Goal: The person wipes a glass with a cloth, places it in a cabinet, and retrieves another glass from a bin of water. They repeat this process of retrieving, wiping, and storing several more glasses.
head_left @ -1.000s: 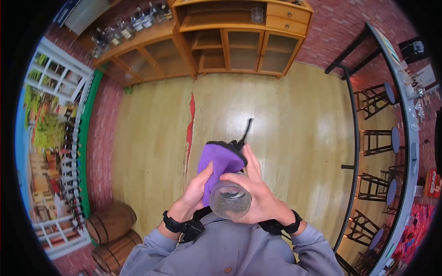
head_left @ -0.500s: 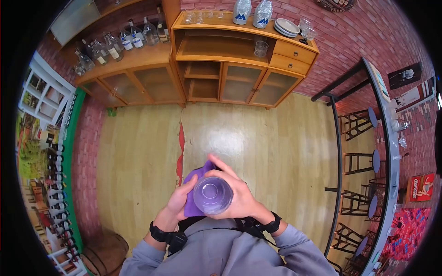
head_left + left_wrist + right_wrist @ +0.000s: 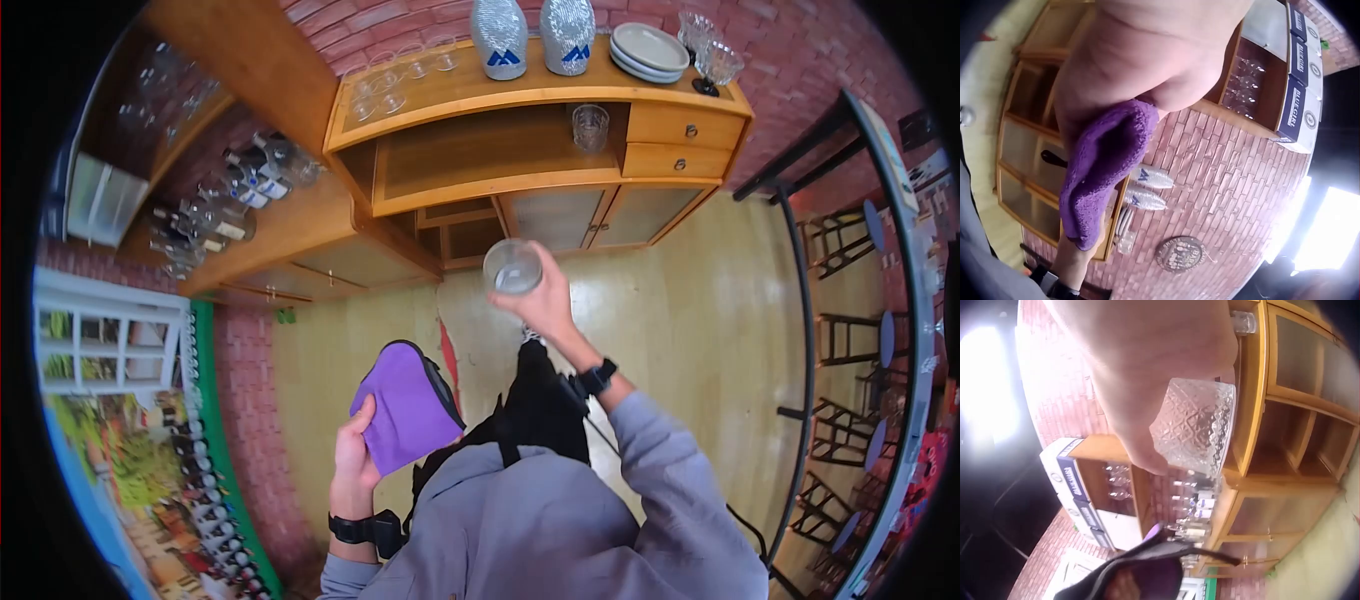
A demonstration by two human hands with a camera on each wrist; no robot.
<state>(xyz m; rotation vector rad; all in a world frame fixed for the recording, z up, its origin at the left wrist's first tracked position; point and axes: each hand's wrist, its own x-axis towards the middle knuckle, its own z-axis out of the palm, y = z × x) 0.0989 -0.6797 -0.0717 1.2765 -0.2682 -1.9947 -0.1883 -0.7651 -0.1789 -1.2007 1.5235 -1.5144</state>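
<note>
Glass [image 3: 510, 267] sits gripped in my right hand's fingers [image 3: 547, 303], apart from the purple cloth [image 3: 407, 412] my left hand [image 3: 354, 450] grips; wiping looks done, setting down remains, I judge.

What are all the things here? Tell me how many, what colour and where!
cloth: one, purple, left hand
glass: one, clear, right hand
big cabinet: one, brown, ahead
silver bottles: two, silver, cabinet top
plates: stack, pale, cabinet top
small glasses: several, clear, cabinet top
shelf glass: one, clear, open shelf
drink bottles: many, mixed, low cabinet, left
boxes: three seen, blue and white, above cupboard
round sign: one, dark, wall
stools: at least four, bluish seats, right
wall: brick, reddish
floor: one, yellowish
sleeves: two, grey, arms
hands: two, bare, holding cloth and glass
</note>
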